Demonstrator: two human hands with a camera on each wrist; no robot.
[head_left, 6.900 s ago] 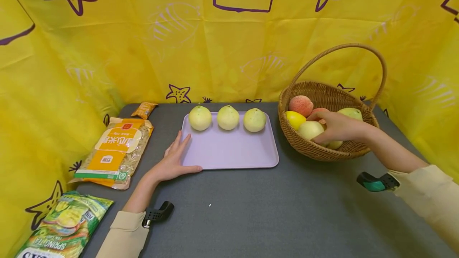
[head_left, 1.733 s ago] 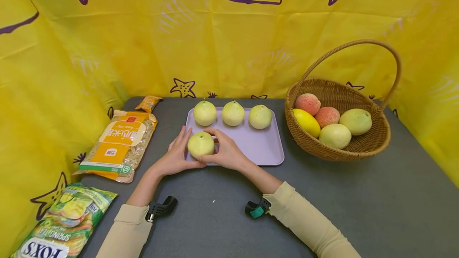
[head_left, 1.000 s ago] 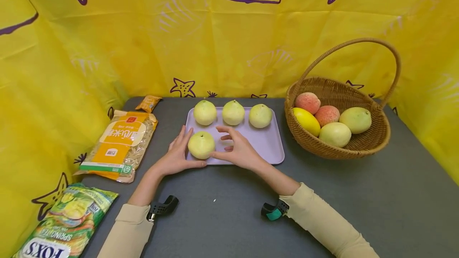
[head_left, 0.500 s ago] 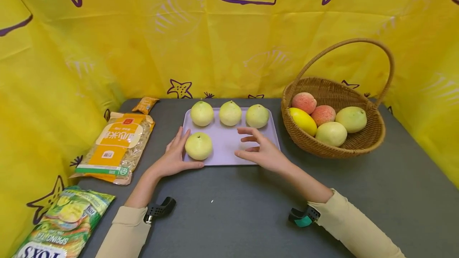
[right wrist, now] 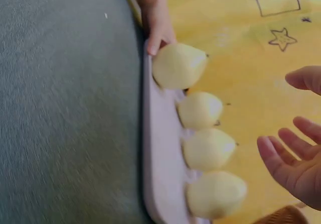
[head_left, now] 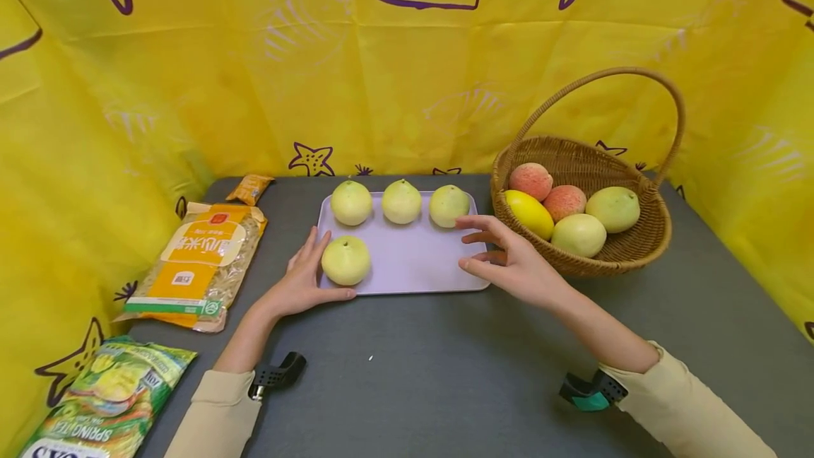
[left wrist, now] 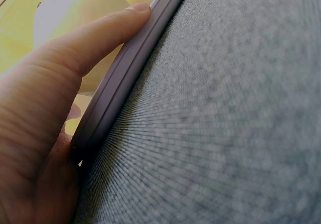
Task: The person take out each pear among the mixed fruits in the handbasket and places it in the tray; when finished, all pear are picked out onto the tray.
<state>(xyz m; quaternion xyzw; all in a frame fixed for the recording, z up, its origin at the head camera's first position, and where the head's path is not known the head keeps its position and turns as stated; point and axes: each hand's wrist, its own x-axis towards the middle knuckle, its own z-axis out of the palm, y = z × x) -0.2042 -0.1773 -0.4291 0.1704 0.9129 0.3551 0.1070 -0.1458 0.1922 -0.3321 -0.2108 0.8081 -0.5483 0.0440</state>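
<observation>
At the centre of the frame, four pale round fruits sat on a tray, three along its far edge and one, the near fruit, at its near left corner. The left hand lay extended around that corner, thumb resting on the rim, gripping no fruit. The likeliest trouble there was pressure: a hard push could have slid the tray and set the fruits rolling, the rim being low.

The right hand was empty, its fingers loosely bent and parted near the tray's right end. A careless sweep might have knocked the rightmost fruit out of line. Right of the frame, the basket held more fruit; catching its tall handle could have tipped it and spilled them onto the surface.
</observation>
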